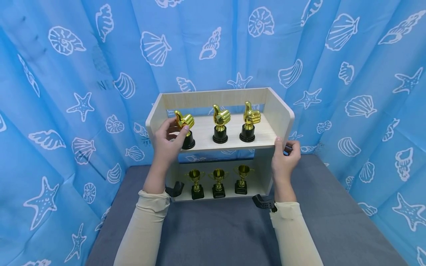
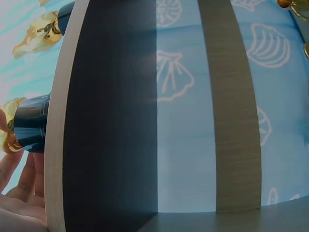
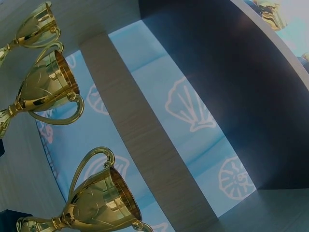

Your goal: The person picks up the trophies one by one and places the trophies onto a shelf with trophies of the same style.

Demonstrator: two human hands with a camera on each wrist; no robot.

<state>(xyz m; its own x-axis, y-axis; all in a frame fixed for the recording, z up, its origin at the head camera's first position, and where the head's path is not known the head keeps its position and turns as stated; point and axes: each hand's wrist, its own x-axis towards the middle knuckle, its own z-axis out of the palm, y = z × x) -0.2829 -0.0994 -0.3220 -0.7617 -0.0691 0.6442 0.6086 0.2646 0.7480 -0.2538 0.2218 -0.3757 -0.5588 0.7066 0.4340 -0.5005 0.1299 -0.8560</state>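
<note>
My left hand holds the leftmost gold thumbs-up trophy, thumb on its front and fingers at its left side. That trophy's black base is at the upper board of a small two-tier shelf, near the front edge. Alongside it on the same board stand a middle thumbs-up trophy and a right one. At the shelf's right side panel, my right hand grips the lower front edge, thumb on the edge and fingers curled on the outer side.
Three gold cup trophies stand in a row on the lower tier: left, middle and right. The shelf stands on a grey-covered table. Blue curtains with white shells hang behind and on both sides.
</note>
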